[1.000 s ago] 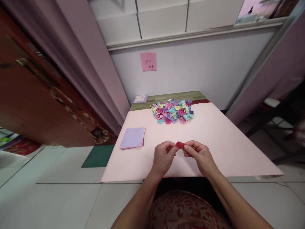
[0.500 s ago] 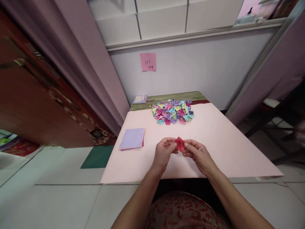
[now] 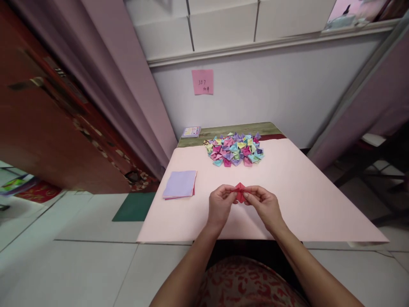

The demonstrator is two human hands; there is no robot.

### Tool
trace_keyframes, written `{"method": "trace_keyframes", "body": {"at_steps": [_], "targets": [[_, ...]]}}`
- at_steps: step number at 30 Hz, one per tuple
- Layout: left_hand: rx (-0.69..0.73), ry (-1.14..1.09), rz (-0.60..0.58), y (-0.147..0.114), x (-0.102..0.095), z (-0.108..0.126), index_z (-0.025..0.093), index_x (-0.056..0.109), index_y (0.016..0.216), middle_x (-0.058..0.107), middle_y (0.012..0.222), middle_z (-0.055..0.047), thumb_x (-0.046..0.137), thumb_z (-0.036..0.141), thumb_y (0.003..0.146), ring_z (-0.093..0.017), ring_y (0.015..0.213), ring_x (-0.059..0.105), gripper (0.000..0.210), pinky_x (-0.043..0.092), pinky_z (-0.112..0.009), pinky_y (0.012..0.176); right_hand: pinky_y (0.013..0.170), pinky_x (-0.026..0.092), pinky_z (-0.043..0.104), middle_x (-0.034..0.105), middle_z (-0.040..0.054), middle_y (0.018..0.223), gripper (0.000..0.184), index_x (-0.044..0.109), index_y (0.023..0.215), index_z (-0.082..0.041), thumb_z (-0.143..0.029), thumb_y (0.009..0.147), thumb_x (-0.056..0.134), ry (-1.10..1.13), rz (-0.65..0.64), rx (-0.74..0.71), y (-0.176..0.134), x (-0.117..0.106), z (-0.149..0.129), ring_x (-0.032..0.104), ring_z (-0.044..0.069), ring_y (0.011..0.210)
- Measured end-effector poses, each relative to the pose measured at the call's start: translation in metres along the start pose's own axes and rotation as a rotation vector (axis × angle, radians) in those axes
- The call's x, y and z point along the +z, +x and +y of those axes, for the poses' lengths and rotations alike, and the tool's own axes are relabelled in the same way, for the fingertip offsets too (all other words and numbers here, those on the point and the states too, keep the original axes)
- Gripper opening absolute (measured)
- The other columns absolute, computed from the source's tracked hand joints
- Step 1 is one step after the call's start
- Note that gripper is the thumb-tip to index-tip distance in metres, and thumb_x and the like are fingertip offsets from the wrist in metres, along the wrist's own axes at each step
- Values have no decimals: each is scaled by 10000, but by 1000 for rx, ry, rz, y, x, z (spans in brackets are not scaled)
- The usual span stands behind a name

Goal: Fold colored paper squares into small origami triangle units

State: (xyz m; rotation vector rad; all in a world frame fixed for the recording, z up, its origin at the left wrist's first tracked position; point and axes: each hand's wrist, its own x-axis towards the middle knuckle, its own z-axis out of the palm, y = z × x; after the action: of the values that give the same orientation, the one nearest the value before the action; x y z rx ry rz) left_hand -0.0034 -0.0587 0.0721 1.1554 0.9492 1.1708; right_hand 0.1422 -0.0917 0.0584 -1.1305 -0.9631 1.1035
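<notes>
A small red folded paper (image 3: 240,192) is held up over the front part of the table, pinched from both sides. My left hand (image 3: 221,202) grips its left edge between thumb and fingers. On the opposite side my right hand (image 3: 263,205) pinches the right edge, its thumb near the lower front of the paper. The paper has a diamond outline with a crease across its middle; fingertips cover its side corners. Beyond the hands lies a heap of folded paper pieces (image 3: 235,150) in pink, purple, yellow, blue and green.
A stack of square paper sheets (image 3: 180,184), lilac on top, lies at the left of the pink-covered table (image 3: 297,183). Small printed packs (image 3: 191,131) sit at the far left corner. A pink note (image 3: 203,82) is stuck on the wall behind.
The red paper has become narrower between my hands, its sides drawn in. My right fingers and thumb have shifted left on it. The whole view has turned slightly.
</notes>
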Motion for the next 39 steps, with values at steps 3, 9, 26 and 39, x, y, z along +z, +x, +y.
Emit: {"method": "trace_keyframes", "body": {"at_steps": [3,9,26,39], "targets": [[102,167,-3,-4,0,0,161,723,924,721,828,-55,645,253,817,-145,698,650,161,540,-284,679,649,515,296,709,41,740,309,727,936,-173,-425,760,763,-67,30,-23,-1,0,0,601,140,634],[204,352,-80,-5,-3,-3,203,737,1061,678,918,-59,547,263,898,-135,723,637,258,541,-280,702,627,526,291,707,37,761,371,691,987,-178,-427,730,787,-13,42,-29,-2,-1,2,624,148,640],[94,648,-150,6,-17,-48,194,725,820,681,820,-32,516,212,850,-176,809,625,212,482,-299,775,621,478,295,707,27,796,171,742,905,-240,-348,809,649,-648,19,-185,7,-12,42,577,155,594],[314,748,-113,33,-7,-57,198,714,987,633,959,-45,634,136,793,-157,826,585,220,492,-296,773,642,431,268,685,19,757,149,738,783,-248,-266,850,606,-812,-1,-326,30,-28,29,596,157,667]]}}
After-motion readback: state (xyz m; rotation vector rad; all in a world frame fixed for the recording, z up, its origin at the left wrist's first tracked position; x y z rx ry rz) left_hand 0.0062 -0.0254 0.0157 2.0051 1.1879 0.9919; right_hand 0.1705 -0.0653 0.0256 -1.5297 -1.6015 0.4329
